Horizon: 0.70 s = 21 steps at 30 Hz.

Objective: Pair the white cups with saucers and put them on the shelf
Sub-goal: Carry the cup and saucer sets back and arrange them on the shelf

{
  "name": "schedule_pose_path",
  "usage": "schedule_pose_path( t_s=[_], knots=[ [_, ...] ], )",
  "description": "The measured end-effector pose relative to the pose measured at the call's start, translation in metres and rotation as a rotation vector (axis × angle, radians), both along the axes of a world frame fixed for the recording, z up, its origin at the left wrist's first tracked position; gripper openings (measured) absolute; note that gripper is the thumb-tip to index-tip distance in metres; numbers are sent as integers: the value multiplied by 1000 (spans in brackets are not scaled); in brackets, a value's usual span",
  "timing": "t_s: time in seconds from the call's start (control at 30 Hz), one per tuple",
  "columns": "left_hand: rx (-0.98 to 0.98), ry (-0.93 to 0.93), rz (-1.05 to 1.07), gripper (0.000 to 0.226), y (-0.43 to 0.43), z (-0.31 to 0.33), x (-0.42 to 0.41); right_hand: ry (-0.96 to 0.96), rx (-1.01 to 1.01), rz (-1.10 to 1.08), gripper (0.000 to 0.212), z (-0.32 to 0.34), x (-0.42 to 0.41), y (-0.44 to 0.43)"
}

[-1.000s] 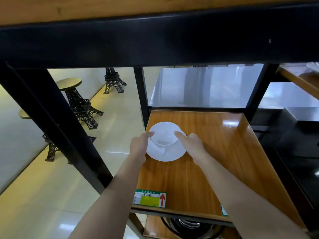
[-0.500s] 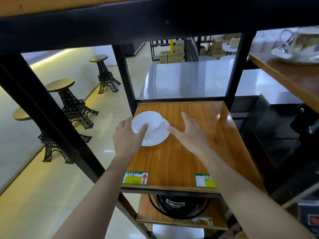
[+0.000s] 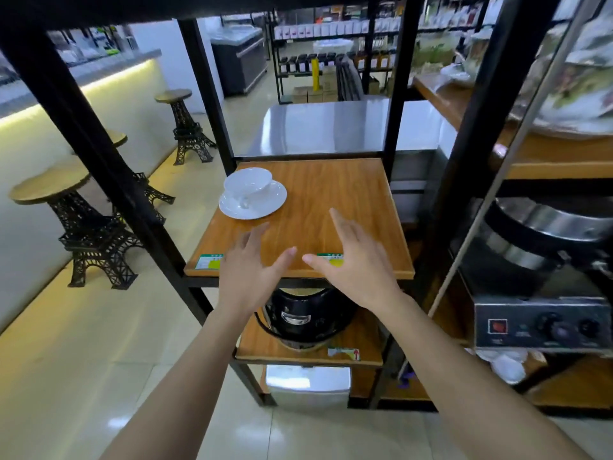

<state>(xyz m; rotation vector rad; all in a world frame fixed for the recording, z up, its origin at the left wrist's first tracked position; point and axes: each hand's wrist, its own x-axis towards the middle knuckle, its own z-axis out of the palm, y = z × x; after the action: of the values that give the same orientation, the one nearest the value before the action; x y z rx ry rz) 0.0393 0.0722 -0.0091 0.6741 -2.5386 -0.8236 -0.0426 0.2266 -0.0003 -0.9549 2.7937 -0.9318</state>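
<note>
A white cup [image 3: 247,184] stands upright on a white saucer [image 3: 265,204] at the back left of the wooden shelf board [image 3: 338,207]. My left hand [image 3: 248,277] hovers over the board's front edge, fingers spread and empty, a short way in front of the saucer. My right hand [image 3: 353,263] is beside it over the front middle of the board, also spread and holding nothing. Neither hand touches the cup or saucer.
Black metal posts [image 3: 99,154] frame the shelf. A black cooker [image 3: 305,317] sits on the lower board. To the right stand a round metal appliance [image 3: 544,247] and a control box [image 3: 540,327]. Tower-shaped stools [image 3: 93,234] stand on the tiled floor at left.
Both hands let go of the cup and saucer and drew back toward the shelf's front edge. The view has pulled back and risen, so the cup set now stands alone.
</note>
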Motion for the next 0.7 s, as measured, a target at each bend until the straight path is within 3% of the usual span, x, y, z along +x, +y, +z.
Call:
schedule_pose_path(
  t_s=[0.27,0.7],
  knots=[
    [-70,66,-264,73,75,9,48,59,-63,-261,87,0,83,99],
    [-85,41,-882,89,316,26,97,71,-57,-902,85,2,246,340]
  ],
)
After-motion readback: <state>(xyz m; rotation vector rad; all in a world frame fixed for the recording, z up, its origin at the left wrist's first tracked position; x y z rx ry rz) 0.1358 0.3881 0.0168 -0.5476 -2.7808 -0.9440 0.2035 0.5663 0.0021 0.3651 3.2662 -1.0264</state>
